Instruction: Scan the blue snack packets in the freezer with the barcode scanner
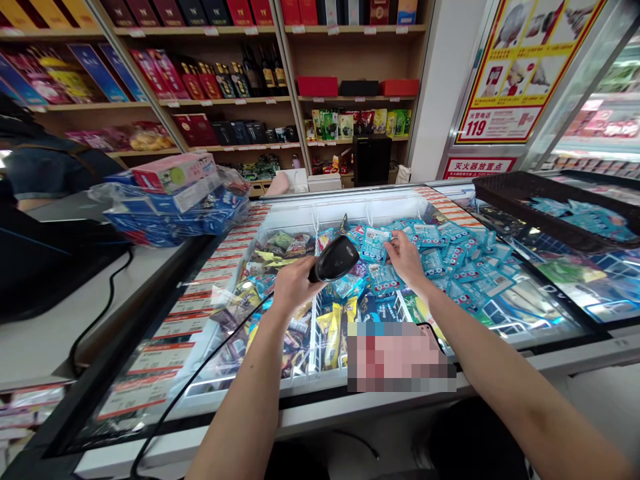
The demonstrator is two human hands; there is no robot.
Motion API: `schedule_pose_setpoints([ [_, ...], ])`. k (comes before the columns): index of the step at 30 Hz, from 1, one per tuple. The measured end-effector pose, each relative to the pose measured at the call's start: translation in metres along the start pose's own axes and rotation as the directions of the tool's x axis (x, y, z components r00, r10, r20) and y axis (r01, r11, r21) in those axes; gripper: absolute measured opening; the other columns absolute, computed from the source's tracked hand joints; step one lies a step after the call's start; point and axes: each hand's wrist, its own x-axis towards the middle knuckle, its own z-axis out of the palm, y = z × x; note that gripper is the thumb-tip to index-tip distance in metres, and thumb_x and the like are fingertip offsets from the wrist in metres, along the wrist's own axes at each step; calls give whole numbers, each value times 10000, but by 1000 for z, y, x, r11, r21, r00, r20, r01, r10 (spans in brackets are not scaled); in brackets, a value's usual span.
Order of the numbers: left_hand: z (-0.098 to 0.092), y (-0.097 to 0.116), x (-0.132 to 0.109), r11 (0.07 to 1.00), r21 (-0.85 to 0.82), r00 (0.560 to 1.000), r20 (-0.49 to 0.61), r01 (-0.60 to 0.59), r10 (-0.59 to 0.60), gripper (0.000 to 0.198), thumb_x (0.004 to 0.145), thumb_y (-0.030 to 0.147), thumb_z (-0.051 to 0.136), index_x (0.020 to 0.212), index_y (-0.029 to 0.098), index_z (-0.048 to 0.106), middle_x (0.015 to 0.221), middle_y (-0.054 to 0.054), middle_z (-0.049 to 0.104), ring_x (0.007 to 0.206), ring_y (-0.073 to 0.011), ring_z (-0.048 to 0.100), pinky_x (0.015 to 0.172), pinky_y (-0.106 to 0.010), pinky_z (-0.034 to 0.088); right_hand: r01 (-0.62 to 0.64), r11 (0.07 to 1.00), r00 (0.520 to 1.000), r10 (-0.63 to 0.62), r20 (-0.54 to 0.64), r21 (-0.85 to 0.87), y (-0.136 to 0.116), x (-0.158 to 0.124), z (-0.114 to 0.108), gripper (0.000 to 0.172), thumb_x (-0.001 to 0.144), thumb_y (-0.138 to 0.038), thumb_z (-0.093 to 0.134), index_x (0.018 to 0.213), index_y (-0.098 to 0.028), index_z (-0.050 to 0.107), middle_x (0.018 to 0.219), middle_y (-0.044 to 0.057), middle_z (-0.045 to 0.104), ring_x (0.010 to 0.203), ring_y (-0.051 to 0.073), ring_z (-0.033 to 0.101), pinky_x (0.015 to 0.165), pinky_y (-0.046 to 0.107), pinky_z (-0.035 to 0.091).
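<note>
White chest freezer [320, 415]: wire divider [315, 330] between mixed packets [295, 347] and yellow packets [331, 333]; light-blue packets [465, 260] heaped toward the right.
Brown basket [545, 222]: more light-blue packets inside, at the far right.
Yellow-and-red poster [525, 73]: "119" under "火警电话"; the red sign [479, 167] below reads "灭火器放置点".
Single packet [374, 245]: light blue with a pale printed panel, above the freezer, pinched by the thumb and fingers of the right hand [404, 259].
Black barcode scanner [336, 259]: left hand [295, 285] wrapped around its handle, head just beside that packet.
</note>
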Motion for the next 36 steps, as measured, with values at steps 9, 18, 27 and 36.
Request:
schedule_pose_setpoints([
  [9, -1, 2, 0, 1000, 14, 999, 34, 26, -27, 216, 755, 381, 540, 855, 195, 587, 843, -43, 651, 786, -170, 608, 644, -240, 418, -18, 999, 1000, 19, 14, -50, -2, 0, -1, 389, 879, -476, 349, 1177, -236, 423, 792, 37, 644, 701, 244, 639, 671, 409, 509],
  [18, 1, 1, 0, 999, 32, 999, 46, 27, -28, 257, 745, 385, 550, 918, 201, 595, 876, -45, 660, 807, -181, 612, 645, -246, 418, -36, 998, 999, 37, 22, -57, -4, 0, -2, 380, 879, -457, 352, 1175, -229, 420, 806, 41, 650, 693, 244, 643, 687, 410, 504],
  [27, 3, -1, 0, 998, 54, 998, 60, 28, -32, 271, 762, 418, 531, 912, 200, 595, 887, -44, 667, 805, -187, 618, 640, -253, 415, -46, 999, 999, 46, 4, 9, -12, 1, -11, 399, 880, -408, 354, 1223, -206, 386, 768, 24, 643, 560, 198, 616, 622, 356, 496],
  [36, 10, -7, -1, 994, 87, 996, 62, 60, -65, 317, 741, 417, 543, 980, 216, 599, 972, -53, 672, 862, -204, 624, 682, -265, 432, -122, 966, 977, 76, -198, -228, 4, 14, -50, 345, 880, -342, 329, 1073, -167, 556, 714, 59, 638, 645, 219, 609, 710, 367, 456],
])
